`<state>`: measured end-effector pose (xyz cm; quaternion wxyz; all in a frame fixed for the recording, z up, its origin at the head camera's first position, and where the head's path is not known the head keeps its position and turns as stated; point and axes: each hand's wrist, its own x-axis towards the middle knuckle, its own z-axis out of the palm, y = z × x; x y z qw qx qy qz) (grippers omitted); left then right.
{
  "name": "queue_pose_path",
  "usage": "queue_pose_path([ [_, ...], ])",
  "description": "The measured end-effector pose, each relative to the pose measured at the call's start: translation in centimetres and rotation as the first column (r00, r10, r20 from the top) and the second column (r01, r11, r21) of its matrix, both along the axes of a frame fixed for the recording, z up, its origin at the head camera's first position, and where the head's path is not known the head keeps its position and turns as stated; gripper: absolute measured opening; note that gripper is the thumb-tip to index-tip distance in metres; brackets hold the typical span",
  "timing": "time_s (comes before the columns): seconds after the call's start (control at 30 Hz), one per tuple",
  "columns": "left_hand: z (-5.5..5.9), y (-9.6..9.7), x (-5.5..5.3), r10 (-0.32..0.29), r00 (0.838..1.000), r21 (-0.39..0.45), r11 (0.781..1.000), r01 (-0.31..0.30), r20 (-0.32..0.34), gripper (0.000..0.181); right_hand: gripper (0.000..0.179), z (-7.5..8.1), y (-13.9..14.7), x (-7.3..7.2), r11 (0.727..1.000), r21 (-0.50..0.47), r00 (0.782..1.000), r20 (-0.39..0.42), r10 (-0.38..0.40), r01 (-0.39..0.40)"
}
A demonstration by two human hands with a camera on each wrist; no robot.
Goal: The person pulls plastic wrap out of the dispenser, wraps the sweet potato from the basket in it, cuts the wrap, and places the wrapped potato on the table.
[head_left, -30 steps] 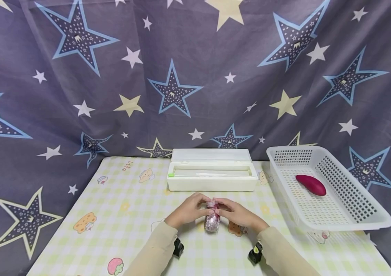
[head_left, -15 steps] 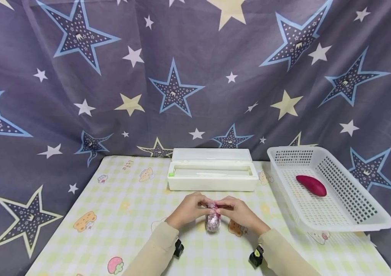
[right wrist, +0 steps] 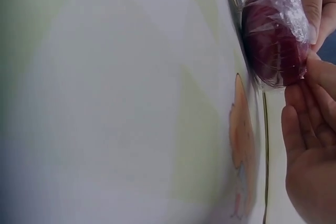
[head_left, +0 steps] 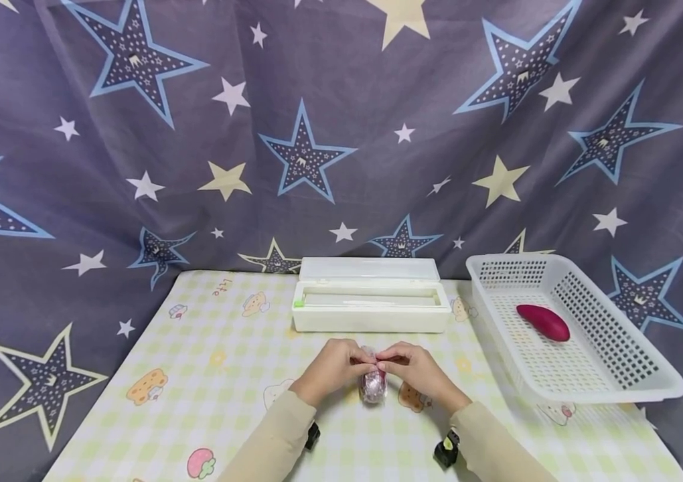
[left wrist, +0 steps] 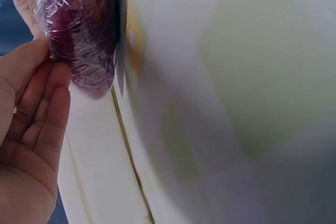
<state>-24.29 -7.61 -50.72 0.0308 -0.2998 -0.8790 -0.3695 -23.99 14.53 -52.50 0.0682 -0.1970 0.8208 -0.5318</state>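
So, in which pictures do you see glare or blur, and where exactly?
Head view: tablecloth print mostly clear, small glints on the plastic-wrapped object; left wrist view: bright glints on that object, tablecloth blurred, dark toward the lower right; right wrist view: glints again, tablecloth blurred, darker along the left edge.

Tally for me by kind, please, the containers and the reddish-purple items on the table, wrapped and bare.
Wrapped item: 1
Bare item: 1
Box: 1
Basket: 1
Total: 4
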Motion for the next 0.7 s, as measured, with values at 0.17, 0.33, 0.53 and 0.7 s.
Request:
queue_pose_path([
  [0.17,0.3,-0.4,0.3,-0.015,1.000,-0.028,0.999,0.016,0.008,0.009,0.028,0.2,-0.2,-0.1,0.998,0.015,0.997,-0.054,0.056,-0.056],
  [0.33,0.8,-0.4,1.0,-0.055,0.998,-0.046,0.997,0.056,0.005,0.028,0.038,0.4,0.1,-0.2,0.985,0.094,0.986,-0.067,0.151,-0.144],
  [0.53,1.2,-0.5,1.5,-0.120,0.992,-0.138,0.984,0.115,-0.028,0.052,0.040,0.5,0.5,0.0,0.968,0.145,0.975,-0.058,0.213,-0.203],
  [0.7,1.6,-1.4,1.4,-0.145,0.989,-0.195,0.969,0.150,0.037,0.050,0.033,0.7,0.4,-0.1,0.965,0.160,0.966,-0.117,0.229,-0.210],
])
